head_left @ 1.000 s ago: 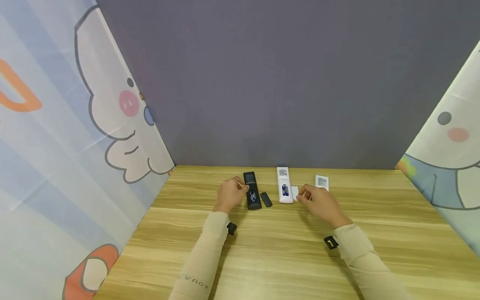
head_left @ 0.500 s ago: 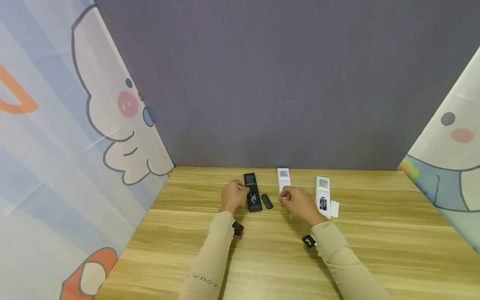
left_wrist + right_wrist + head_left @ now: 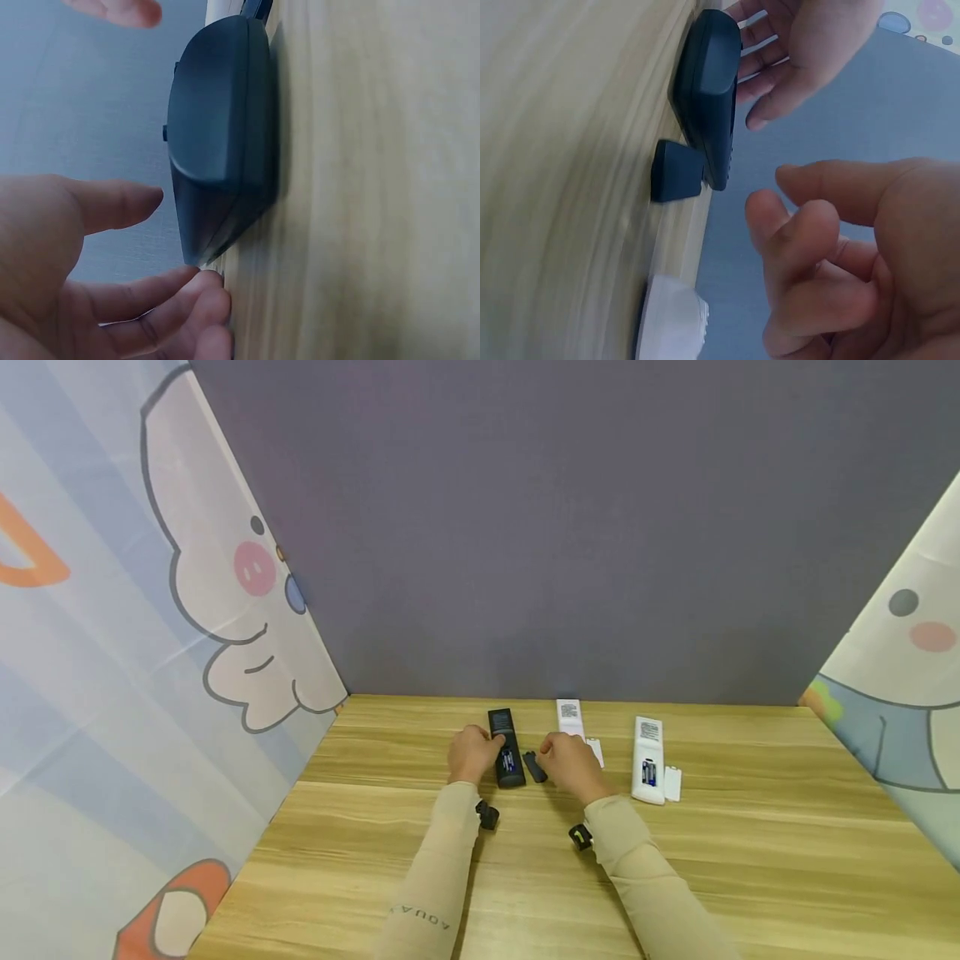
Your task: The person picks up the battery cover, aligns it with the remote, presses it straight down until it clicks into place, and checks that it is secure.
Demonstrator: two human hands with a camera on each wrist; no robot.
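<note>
A black remote control (image 3: 512,777) lies back side up, its battery compartment uncovered with batteries inside. My left hand (image 3: 471,754) is at its left side, fingers beside the edge and thumb out over it. In the left wrist view, the thumb stands apart from the remote (image 3: 214,105) and the fingertips are right at its far end. Just right of the remote lies its black battery cover (image 3: 534,767). My right hand (image 3: 572,767) hovers at that cover, fingers loosely bent. The right wrist view shows a gap between its thumb and index finger, with nothing held.
Behind my right hand lies a white remote (image 3: 569,713), its lower part hidden, with a white cover (image 3: 597,750) beside it. Farther right is another white remote (image 3: 648,764), batteries showing, and its cover (image 3: 672,783). A grey panel (image 3: 495,543) bounds the wooden table's back.
My right hand has moved left, from the white cover by the middle remote, across that remote, to the black battery cover. My left hand has stayed at the black remote, shifting slightly.
</note>
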